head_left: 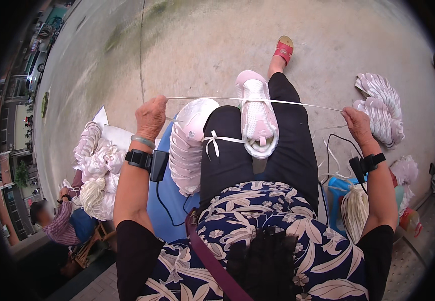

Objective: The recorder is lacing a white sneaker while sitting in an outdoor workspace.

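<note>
Okay, looking pretty decent with the white lace (202,98) stretched wide from side to side over the toe half of the pink-and-white shoe (257,118). Got the shoe lying on the lap between the legs of the black trousers (290,145), toe pointing away, heel opening toward the belly.

Check the left hand (151,118): curled into a fist, pinching the lace at the thumb side. Same deal with the right hand (356,123), pinching the other end between thumb and fingers. Can't tell from here whether threaded through the shoe or just laid across.

To do it well, keep both hands level and pull evenly, so as not to drag the shoe sideways. Compare the lengths on either side of the tongue and slide the lace across till matched; looks about even right now. Keep it flat, smooth out any twists, and go easy on the tension.

Watch out for the white bow (216,140) tied over the left thigh, just beside the shoe, and don't snag it. Also, swing the left arm clear of the shoe stack (186,155) next to that leg.
</note>
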`<action>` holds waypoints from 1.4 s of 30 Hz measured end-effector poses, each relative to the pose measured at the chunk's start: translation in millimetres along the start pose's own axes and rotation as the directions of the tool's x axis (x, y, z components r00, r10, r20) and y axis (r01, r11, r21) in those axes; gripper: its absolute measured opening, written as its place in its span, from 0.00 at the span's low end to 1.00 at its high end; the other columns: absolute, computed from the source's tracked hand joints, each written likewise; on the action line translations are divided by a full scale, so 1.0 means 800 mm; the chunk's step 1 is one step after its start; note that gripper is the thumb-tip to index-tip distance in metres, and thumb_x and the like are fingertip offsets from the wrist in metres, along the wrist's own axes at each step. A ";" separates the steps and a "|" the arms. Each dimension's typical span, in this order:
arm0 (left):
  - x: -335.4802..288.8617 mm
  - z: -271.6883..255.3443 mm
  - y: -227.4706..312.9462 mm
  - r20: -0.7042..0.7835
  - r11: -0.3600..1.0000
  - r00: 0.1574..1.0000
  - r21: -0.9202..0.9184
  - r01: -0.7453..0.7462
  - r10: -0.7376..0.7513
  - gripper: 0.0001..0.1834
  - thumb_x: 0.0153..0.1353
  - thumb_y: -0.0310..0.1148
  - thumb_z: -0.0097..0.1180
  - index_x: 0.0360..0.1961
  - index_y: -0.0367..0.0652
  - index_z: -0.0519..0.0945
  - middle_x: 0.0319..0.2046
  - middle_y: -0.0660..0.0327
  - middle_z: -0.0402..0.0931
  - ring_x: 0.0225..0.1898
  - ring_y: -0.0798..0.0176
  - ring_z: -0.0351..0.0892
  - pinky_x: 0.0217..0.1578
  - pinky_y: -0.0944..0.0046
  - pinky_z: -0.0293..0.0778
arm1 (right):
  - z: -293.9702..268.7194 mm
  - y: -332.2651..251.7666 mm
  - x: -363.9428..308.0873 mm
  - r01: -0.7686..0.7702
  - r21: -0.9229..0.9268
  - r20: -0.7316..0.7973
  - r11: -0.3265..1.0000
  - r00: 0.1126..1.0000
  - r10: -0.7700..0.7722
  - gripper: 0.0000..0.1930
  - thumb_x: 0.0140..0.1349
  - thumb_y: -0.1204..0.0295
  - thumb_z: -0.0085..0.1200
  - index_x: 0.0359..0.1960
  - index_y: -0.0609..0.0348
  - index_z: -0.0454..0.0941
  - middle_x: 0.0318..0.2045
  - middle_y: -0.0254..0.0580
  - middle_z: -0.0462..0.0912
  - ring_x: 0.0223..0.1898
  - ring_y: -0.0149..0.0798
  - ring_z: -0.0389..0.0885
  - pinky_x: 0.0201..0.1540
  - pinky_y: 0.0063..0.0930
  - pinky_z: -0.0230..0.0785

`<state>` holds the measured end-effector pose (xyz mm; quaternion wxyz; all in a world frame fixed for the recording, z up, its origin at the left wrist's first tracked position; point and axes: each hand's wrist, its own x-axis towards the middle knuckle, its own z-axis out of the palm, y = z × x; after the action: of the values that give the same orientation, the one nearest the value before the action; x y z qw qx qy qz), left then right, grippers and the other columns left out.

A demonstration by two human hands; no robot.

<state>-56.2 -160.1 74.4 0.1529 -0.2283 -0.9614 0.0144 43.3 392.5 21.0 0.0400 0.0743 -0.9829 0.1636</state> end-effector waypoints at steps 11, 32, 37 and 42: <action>-0.061 -0.145 -0.183 -0.270 0.905 0.962 0.400 0.143 -0.033 0.05 0.57 0.31 0.50 0.28 0.42 0.75 0.22 0.55 0.74 0.25 0.50 0.74 0.26 0.56 0.69 | -0.186 0.112 -0.099 -0.149 -0.195 -0.254 0.969 0.962 0.097 0.07 0.59 0.70 0.49 0.35 0.59 0.74 0.28 0.52 0.77 0.29 0.52 0.76 0.31 0.36 0.67; -0.134 -0.290 -0.343 -0.331 0.850 0.936 0.454 0.267 -0.118 0.08 0.58 0.30 0.51 0.38 0.45 0.78 0.32 0.52 0.78 0.33 0.52 0.79 0.30 0.62 0.74 | -0.422 0.261 -0.148 -0.127 -0.776 -0.196 0.618 0.980 -0.045 0.13 0.63 0.72 0.41 0.47 0.58 0.71 0.44 0.46 0.76 0.43 0.49 0.75 0.41 0.36 0.69; -0.119 -0.306 -0.358 -0.253 0.736 0.928 0.565 0.371 -0.273 0.09 0.60 0.35 0.47 0.38 0.48 0.78 0.30 0.50 0.77 0.32 0.49 0.78 0.29 0.59 0.72 | -0.397 0.228 -0.134 -0.298 -0.800 -0.300 0.520 0.950 0.083 0.12 0.61 0.73 0.45 0.45 0.60 0.72 0.41 0.49 0.78 0.41 0.48 0.77 0.42 0.33 0.70; -0.131 -0.342 -0.420 -0.331 0.681 0.881 0.560 0.472 -0.338 0.11 0.61 0.37 0.45 0.38 0.46 0.76 0.31 0.50 0.77 0.33 0.46 0.77 0.29 0.58 0.72 | -0.366 0.208 -0.079 -0.279 -0.794 -0.298 0.540 0.953 0.054 0.11 0.62 0.64 0.46 0.42 0.54 0.74 0.32 0.53 0.77 0.33 0.54 0.76 0.32 0.40 0.70</action>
<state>-31.3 -519.2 337.4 0.3149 0.0549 -0.9067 0.2751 94.8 652.3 238.0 0.1717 -0.0681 -0.9336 -0.3070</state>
